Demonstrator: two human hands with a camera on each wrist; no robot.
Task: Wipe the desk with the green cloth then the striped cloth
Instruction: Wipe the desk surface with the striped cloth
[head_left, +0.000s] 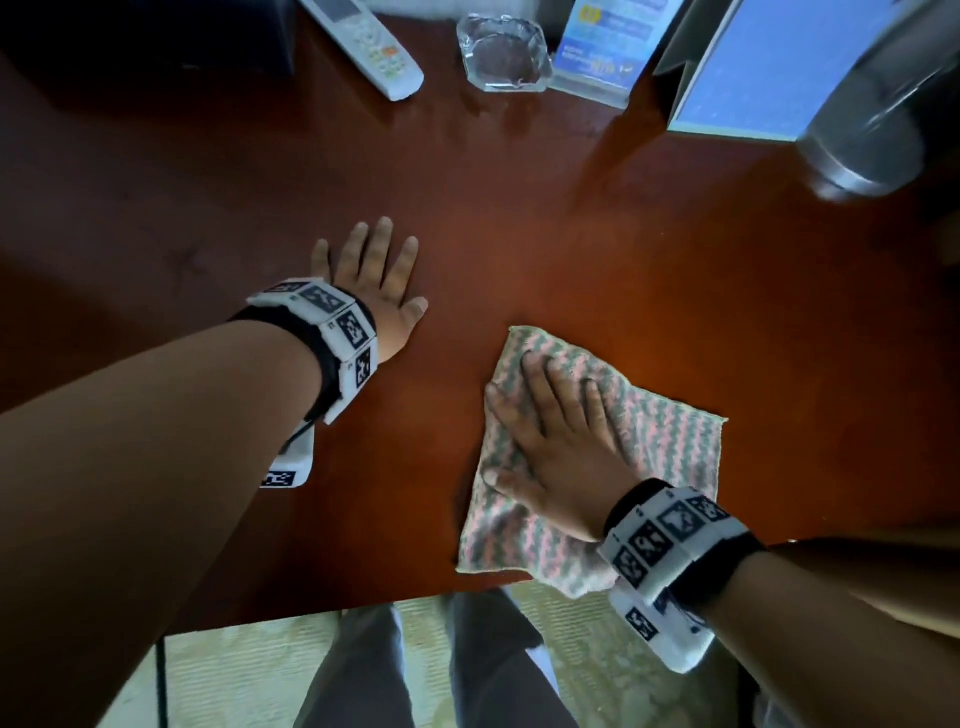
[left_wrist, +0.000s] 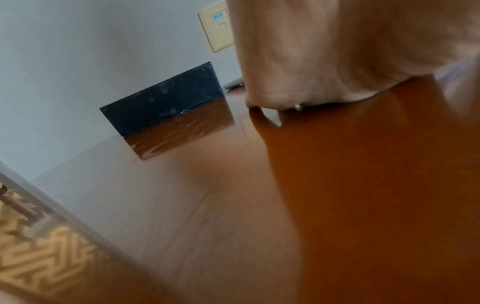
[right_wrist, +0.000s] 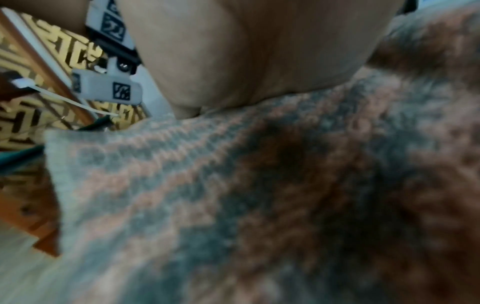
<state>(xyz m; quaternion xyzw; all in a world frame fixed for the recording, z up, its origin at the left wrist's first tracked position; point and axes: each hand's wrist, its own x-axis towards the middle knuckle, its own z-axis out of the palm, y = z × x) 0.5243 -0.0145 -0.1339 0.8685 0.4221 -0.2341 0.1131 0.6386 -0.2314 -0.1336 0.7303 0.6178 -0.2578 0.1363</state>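
Note:
The striped cloth (head_left: 670, 447), pink and grey-green zigzag, lies spread on the reddish-brown desk (head_left: 519, 218) near its front edge, one corner hanging over. My right hand (head_left: 550, 441) presses flat on the cloth with straight, spread fingers. In the right wrist view the palm (right_wrist: 246, 61) sits on the striped cloth (right_wrist: 233, 195). My left hand (head_left: 371, 280) lies flat on the bare desk to the left of the cloth, fingers straight; the left wrist view shows its palm (left_wrist: 337, 51) resting on the desk (left_wrist: 363, 185). No green cloth shows in any view.
Along the back of the desk lie a white remote (head_left: 369, 47), a glass ashtray (head_left: 501, 52), a clear stand with a blue card (head_left: 602, 52), a blue folder (head_left: 779, 67) and a metal cylinder (head_left: 872, 119). A dark box (left_wrist: 163, 98) stands back left. Patterned carpet (head_left: 249, 670) lies below the front edge.

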